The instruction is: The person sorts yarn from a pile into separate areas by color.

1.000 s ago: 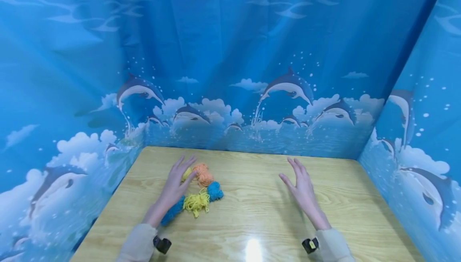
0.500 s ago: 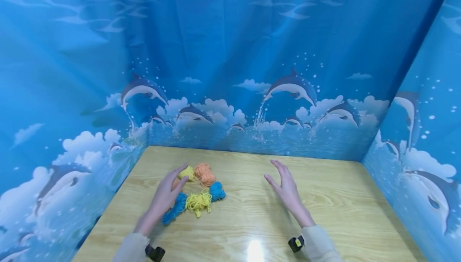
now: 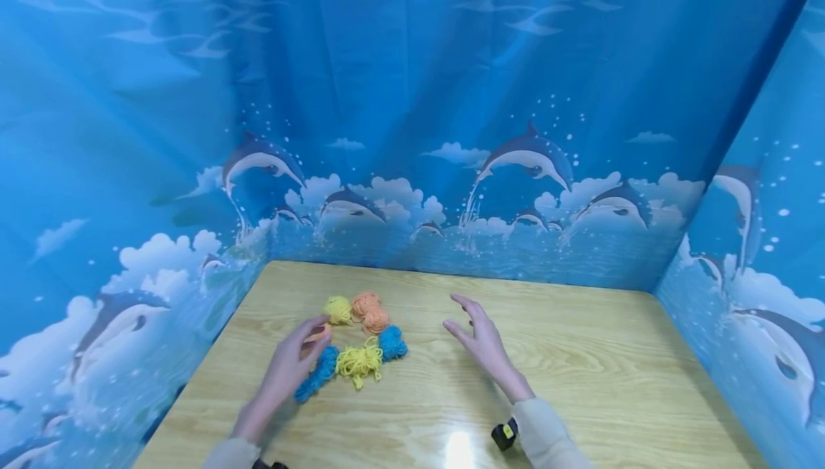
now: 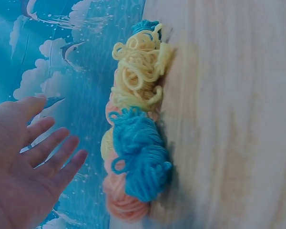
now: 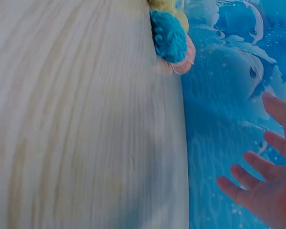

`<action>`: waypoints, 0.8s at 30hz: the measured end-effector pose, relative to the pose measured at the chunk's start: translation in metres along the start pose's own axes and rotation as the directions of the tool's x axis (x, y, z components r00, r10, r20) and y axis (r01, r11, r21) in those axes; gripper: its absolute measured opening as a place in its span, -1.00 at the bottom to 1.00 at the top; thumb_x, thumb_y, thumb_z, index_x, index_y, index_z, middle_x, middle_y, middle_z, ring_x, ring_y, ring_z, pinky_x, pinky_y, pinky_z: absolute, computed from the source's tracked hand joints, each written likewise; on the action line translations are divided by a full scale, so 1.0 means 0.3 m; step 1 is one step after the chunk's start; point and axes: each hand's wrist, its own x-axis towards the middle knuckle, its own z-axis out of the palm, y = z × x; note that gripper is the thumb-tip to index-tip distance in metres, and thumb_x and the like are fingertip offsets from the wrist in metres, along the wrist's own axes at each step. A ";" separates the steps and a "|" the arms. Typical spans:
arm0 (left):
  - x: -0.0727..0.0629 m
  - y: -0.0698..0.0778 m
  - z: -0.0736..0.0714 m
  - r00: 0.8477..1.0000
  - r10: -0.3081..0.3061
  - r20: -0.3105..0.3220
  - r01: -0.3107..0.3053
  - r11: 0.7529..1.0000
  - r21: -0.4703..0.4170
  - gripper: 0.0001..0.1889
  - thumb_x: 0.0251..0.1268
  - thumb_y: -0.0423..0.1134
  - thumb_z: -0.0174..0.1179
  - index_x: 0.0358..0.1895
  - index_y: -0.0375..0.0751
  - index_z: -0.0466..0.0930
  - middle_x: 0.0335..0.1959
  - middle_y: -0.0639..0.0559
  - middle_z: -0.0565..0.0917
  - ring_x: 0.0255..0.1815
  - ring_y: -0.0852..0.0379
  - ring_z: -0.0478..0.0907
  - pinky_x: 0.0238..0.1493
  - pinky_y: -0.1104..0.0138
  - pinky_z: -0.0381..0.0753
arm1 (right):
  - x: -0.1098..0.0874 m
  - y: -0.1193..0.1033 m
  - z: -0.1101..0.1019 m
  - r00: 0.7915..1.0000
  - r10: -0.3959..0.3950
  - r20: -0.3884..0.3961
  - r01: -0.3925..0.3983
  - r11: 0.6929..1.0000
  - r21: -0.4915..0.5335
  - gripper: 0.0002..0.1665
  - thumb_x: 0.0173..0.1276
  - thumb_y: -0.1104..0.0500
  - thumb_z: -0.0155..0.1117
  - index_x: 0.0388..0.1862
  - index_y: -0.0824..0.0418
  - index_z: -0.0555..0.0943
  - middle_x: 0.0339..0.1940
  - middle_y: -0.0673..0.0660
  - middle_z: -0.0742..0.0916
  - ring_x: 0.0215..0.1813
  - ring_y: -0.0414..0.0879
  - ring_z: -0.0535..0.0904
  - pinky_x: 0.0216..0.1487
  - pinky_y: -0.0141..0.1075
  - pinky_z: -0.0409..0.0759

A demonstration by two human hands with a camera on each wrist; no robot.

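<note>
Several small yarn skeins lie in a rough ring on the left half of the table. Nearest the front are a long blue skein (image 3: 317, 374), a loopy yellow skein (image 3: 359, 361) and a small blue skein (image 3: 392, 343). Behind them sit an orange skein (image 3: 370, 311) and a yellow ball of yarn (image 3: 338, 309). Another orange skein (image 4: 126, 202) is partly covered by my left hand in the head view. My left hand (image 3: 290, 363) hovers over the ring's left side, fingers relaxed and holding nothing. My right hand (image 3: 485, 344) hangs in the air right of the yarn, fingers spread.
The wooden table (image 3: 580, 354) carries the yarn. A blue curtain (image 3: 412, 97) printed with dolphins stands along its back and both sides. Small black cameras sit at the wrists, the right one (image 3: 505, 434) in plain sight.
My left hand has drawn back toward the front left, uncovering the yellow ball. My right hand has moved left toward the yarn. The head view has shifted slightly; the skeins lie as before.
</note>
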 end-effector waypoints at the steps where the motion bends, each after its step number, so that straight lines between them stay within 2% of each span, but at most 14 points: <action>1: -0.004 -0.003 0.002 1.000 0.000 -0.003 0.000 1.000 -0.005 -0.59 0.48 -0.29 0.21 0.30 -0.36 0.52 0.22 -0.31 0.61 0.15 -0.27 0.63 0.12 0.03 0.67 | 0.002 -0.002 0.012 1.000 -0.001 0.014 0.001 1.000 0.009 -0.29 0.42 0.09 0.38 0.49 0.17 0.40 0.42 0.25 0.52 0.37 0.24 0.46 0.29 0.16 0.52; 9: -0.037 -0.022 0.016 0.999 0.032 0.000 -0.032 0.999 -0.025 -0.60 0.30 -0.45 0.33 0.19 -0.42 0.57 0.13 -0.31 0.67 0.06 -0.28 0.67 0.05 0.05 0.70 | 0.024 -0.029 0.088 0.990 -0.056 0.129 0.045 0.996 0.081 -0.30 0.42 0.16 0.37 0.49 0.20 0.40 0.43 0.23 0.51 0.37 0.25 0.45 0.29 0.20 0.51; 18: -0.066 -0.041 0.022 1.000 -0.010 0.018 0.008 0.997 0.081 -0.55 0.17 -0.44 0.43 0.17 -0.30 0.62 0.04 -0.18 0.72 0.00 -0.13 0.70 -0.07 0.18 0.75 | 0.055 -0.052 0.160 0.957 -0.117 0.265 0.082 0.987 0.136 -0.30 0.36 0.26 0.41 0.45 0.25 0.43 0.40 0.24 0.54 0.33 0.24 0.49 0.29 0.17 0.53; 24: -0.075 -0.044 0.019 1.000 -0.024 0.014 0.021 0.987 0.156 -0.52 0.06 -0.43 0.50 0.11 -0.25 0.66 -0.11 -0.10 0.74 -0.17 0.00 0.70 -0.17 0.22 0.75 | 0.078 -0.065 0.192 0.930 -0.162 0.330 0.121 0.983 0.141 -0.25 0.29 0.28 0.46 0.44 0.31 0.42 0.39 0.27 0.55 0.32 0.25 0.50 0.28 0.15 0.54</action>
